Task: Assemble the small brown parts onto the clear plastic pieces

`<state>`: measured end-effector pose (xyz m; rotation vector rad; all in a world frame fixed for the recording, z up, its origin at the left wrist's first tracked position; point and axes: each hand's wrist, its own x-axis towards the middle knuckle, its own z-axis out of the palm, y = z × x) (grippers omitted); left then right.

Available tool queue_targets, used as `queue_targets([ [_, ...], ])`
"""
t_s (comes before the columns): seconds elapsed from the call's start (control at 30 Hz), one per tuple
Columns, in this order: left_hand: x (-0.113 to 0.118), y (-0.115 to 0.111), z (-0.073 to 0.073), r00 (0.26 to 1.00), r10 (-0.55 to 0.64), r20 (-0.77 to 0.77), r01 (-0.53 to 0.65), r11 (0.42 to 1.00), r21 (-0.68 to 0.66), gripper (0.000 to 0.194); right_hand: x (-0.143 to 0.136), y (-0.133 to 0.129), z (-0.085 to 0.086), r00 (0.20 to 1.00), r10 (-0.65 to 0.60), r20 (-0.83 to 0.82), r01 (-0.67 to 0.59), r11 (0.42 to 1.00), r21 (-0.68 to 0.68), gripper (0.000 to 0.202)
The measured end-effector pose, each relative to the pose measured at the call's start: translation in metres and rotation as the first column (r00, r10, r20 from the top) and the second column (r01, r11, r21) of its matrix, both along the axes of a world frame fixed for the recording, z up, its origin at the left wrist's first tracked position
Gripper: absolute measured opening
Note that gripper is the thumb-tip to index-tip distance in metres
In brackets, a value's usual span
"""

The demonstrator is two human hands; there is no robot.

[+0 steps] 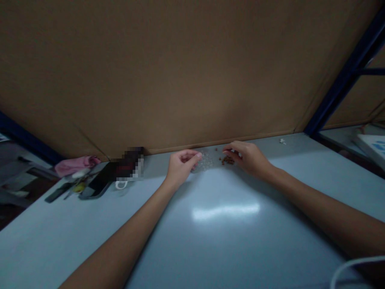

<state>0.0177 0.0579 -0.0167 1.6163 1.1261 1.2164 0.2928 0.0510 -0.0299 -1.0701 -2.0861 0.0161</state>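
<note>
Close to the back of the table, my left hand (182, 163) is closed, thumb and forefinger pinched together. Whatever sits between those fingertips is too small to make out. Right beside them lies a heap of small clear pieces (206, 161), partly hidden by the fingers. My right hand (246, 155) is curled over a little pile of small brown bead-like pieces (227, 160). Its thumb and fingertips come together above the pile, and any piece held there cannot be made out. A few brown pieces lie loose around the pile.
A brown board (192, 80) rises behind the grey table (210, 249). Along the left stand a pink cloth (75, 165), a phone-like dark device (98, 184), keys (80, 187) and a blurred-out item. A white scrap (282, 141) lies back right; a white cable (355, 263) crosses front right.
</note>
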Motion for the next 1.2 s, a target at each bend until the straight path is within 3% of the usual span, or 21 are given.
queue_targets([
  [0.17,0.001,-0.001,0.0,0.999,0.005,-0.051,-0.002,0.999,0.054,0.036,0.005,0.004,-0.002,0.999,-0.027,0.03,0.027,1.0,-0.002,0.019],
  [0.3,0.004,-0.009,0.004,0.978,0.016,-0.209,0.025,0.981,0.19,0.025,0.004,0.004,-0.005,0.999,-0.032,0.029,0.033,0.998,-0.051,0.018],
  [0.4,0.008,-0.018,0.007,0.919,0.004,-0.394,0.109,0.958,0.265,0.018,0.002,0.004,-0.007,0.999,-0.049,0.011,0.05,0.995,-0.086,0.019],
  [0.53,0.012,-0.028,0.006,0.825,-0.069,-0.561,0.252,0.933,0.256,0.015,0.004,0.008,-0.01,0.998,-0.063,0.023,0.065,0.995,-0.071,0.021],
  [0.67,0.013,-0.03,0.006,0.786,-0.105,-0.609,0.326,0.907,0.265,0.013,0.006,0.009,-0.01,0.998,-0.049,0.039,0.052,0.996,-0.07,0.023],
  [0.93,0.012,-0.026,0.006,0.758,-0.112,-0.642,0.365,0.889,0.276,0.015,0.012,0.011,-0.005,0.995,-0.057,0.081,0.063,0.995,-0.076,0.025],
  [1.2,0.01,-0.024,0.005,0.71,-0.051,-0.703,0.388,0.861,0.33,0.018,0.018,0.017,-0.011,0.988,-0.073,0.135,0.087,0.991,-0.098,0.03],
])
